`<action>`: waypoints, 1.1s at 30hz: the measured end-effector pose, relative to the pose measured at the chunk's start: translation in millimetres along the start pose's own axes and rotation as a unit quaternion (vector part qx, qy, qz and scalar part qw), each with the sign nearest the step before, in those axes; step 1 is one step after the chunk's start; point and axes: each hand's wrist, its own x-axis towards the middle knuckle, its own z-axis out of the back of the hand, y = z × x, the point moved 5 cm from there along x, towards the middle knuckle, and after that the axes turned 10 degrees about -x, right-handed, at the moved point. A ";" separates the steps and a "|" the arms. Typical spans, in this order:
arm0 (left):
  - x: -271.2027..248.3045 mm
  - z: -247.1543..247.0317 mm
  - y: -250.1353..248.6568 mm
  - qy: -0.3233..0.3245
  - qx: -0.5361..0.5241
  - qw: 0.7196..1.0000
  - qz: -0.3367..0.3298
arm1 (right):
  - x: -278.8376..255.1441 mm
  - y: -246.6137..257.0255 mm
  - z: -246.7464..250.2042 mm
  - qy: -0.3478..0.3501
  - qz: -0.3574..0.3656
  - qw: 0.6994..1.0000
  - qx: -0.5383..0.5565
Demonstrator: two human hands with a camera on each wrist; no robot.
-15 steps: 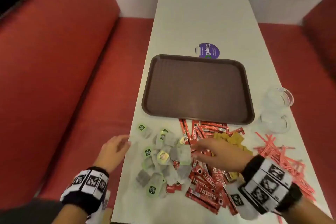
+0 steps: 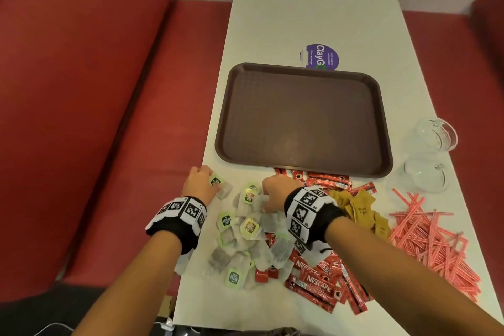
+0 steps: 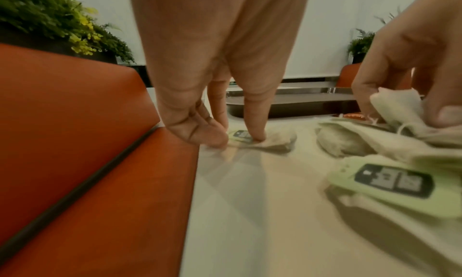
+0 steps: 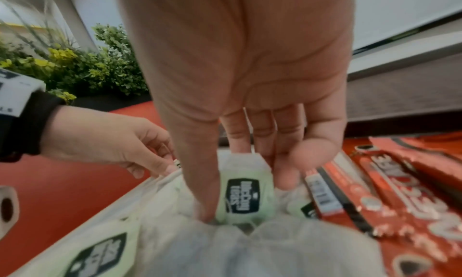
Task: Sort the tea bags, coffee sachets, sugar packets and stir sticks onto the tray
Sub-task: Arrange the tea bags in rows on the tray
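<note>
A loose pile of tea bags (image 2: pixel 245 243) with green tags lies on the white table in front of the brown tray (image 2: pixel 300 117), which holds nothing. My left hand (image 2: pixel 210 183) pinches one tea bag (image 3: pixel 270 141) flat on the table by its left edge, thumb and forefinger on it. My right hand (image 2: pixel 268 200) grips another green-tagged tea bag (image 4: pixel 243 194) at the top of the pile. Red coffee sachets (image 2: pixel 319 281), brown sugar packets (image 2: pixel 360 210) and pink stir sticks (image 2: pixel 433 234) lie to the right.
Two clear glass cups (image 2: pixel 436 133) (image 2: pixel 425 174) stand right of the tray. A purple round sticker (image 2: pixel 319 57) sits behind it. Red bench seats (image 2: pixel 109 117) flank the narrow table, and the left hand is right at the table's edge.
My left hand has come from beside the table edge forward onto a tea bag. My right hand has shifted left from the sachets to the tea bag pile and taken hold of one.
</note>
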 end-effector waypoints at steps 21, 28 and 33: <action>-2.2 36.8 -69.9 0.151 -0.200 0.954 -0.167 | -3.8 -34.2 58.4 -0.035 0.051 0.869 0.491; 30.4 56.8 -101.0 0.130 -0.206 0.949 -0.199 | 2.9 -37.7 85.6 -0.014 0.074 0.831 0.551; 67.2 75.2 -115.7 0.110 -0.172 0.959 -0.199 | 32.6 -53.3 116.8 -0.087 0.024 0.957 0.277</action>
